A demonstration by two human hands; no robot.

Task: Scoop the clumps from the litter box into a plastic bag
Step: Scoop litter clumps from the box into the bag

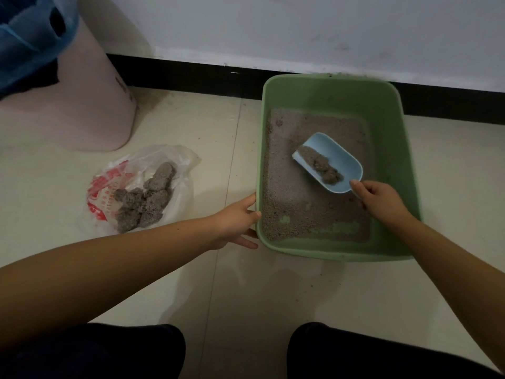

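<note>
A green litter box stands on the floor by the wall, with grey litter spread thin over its bottom. My right hand grips the handle end of a light blue scoop held over the litter; a couple of grey clumps lie in it. My left hand grips the box's left rim near the front corner. To the left of the box, a clear plastic bag with red print lies open on the floor and holds several grey clumps.
A pink bin lined with a blue bag stands at the back left, near the plastic bag. A white wall with a black baseboard runs behind the box. My knees are at the bottom edge, on beige floor tiles.
</note>
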